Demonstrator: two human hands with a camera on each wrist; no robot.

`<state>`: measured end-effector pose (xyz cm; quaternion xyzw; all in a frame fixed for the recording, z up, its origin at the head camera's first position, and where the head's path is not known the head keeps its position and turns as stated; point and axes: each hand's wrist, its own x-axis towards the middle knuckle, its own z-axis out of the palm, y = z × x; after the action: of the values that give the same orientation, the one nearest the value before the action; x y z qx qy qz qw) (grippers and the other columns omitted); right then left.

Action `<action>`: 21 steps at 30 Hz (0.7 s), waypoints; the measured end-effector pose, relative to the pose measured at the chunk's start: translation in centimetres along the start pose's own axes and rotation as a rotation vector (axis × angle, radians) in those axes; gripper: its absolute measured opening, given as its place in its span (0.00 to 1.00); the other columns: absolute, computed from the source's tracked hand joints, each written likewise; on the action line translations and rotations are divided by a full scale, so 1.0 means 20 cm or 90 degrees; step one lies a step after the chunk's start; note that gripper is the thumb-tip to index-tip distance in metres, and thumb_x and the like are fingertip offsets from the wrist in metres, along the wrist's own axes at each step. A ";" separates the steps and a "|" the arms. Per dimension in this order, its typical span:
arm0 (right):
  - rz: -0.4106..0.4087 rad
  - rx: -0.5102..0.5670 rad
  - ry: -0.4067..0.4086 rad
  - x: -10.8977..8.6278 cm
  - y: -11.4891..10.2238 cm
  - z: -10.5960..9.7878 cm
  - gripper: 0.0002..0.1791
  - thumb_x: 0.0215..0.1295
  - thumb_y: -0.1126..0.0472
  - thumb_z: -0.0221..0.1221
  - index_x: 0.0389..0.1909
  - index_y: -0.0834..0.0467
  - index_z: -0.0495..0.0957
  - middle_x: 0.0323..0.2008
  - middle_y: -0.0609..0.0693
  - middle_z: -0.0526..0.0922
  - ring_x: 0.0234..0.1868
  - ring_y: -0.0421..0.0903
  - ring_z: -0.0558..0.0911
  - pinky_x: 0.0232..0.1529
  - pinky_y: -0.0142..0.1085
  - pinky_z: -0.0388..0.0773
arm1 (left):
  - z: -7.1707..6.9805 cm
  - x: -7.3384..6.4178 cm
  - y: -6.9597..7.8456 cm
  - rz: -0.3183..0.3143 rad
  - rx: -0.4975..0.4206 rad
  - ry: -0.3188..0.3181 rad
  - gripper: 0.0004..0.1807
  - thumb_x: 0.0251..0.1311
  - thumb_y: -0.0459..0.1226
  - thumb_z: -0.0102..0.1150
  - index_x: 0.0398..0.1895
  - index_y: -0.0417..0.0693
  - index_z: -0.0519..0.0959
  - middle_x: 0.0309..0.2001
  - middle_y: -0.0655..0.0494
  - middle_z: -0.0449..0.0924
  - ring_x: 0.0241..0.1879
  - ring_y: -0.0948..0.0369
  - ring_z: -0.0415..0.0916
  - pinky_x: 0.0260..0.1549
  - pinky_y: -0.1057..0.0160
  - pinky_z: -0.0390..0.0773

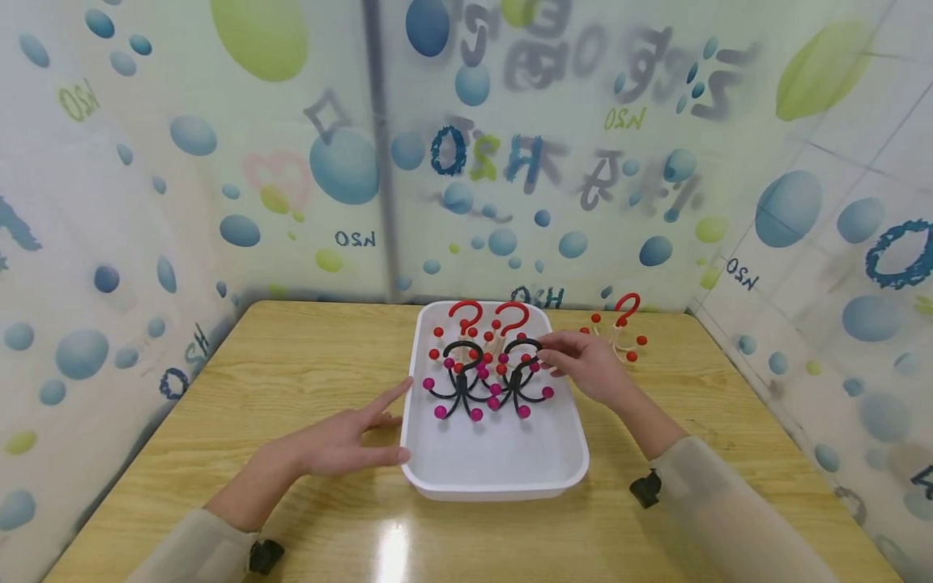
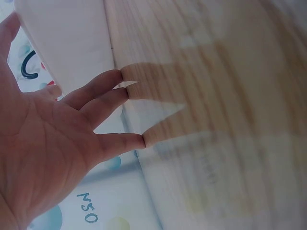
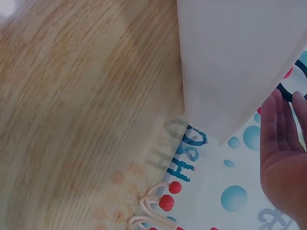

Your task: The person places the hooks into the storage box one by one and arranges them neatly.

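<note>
In the head view a white tray [image 1: 503, 461] holds two black claw-shaped head massagers with magenta ball tips, and behind them two with red hooks and red balls. My right hand [image 1: 590, 368] pinches the hooked handle of the right black head massager [image 1: 516, 379]. The right wrist view shows thumb and fingertips meeting at that black hook [image 3: 285, 94]. The left black head massager [image 1: 462, 385] stands beside it, their legs overlapping. My left hand [image 1: 335, 441] is spread at the tray's left side, thumb and index finger at its rim. In the left wrist view, several fingertips [image 2: 136, 140] touch the table.
Outside the tray, at the back right, another head massager [image 1: 618, 332] with a red hook and pale legs stands on the wooden table [image 1: 313, 356]. A patterned curtain [image 1: 466, 202] hangs behind the table, with similar patterned walls at both sides.
</note>
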<state>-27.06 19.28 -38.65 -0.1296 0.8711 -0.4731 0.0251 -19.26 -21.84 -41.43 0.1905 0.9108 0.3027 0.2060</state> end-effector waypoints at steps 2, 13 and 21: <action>0.005 -0.002 0.000 0.00 0.00 0.00 0.18 0.81 0.58 0.65 0.66 0.59 0.85 0.54 0.59 0.90 0.55 0.61 0.90 0.54 0.44 0.92 | 0.00 0.00 0.00 -0.001 -0.002 -0.001 0.56 0.71 0.68 0.62 0.91 0.77 0.40 0.79 0.50 0.75 0.81 0.36 0.67 0.76 0.25 0.65; 0.017 -0.009 0.002 0.00 0.00 0.00 0.20 0.81 0.58 0.65 0.68 0.58 0.84 0.55 0.61 0.90 0.52 0.56 0.90 0.50 0.42 0.92 | 0.00 0.00 0.00 -0.005 0.001 0.000 0.56 0.71 0.68 0.62 0.92 0.77 0.40 0.79 0.50 0.75 0.81 0.36 0.67 0.76 0.25 0.65; 0.029 -0.019 0.010 -0.02 0.02 -0.03 0.20 0.80 0.57 0.66 0.69 0.55 0.84 0.57 0.59 0.90 0.52 0.56 0.90 0.49 0.43 0.92 | 0.00 0.00 0.00 -0.003 0.000 -0.002 0.56 0.71 0.68 0.62 0.92 0.77 0.40 0.79 0.50 0.75 0.81 0.36 0.67 0.76 0.25 0.65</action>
<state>-26.87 20.14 -38.74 -0.1066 0.8808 -0.4605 0.0271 -19.26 -21.88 -41.39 0.1886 0.9111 0.3017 0.2078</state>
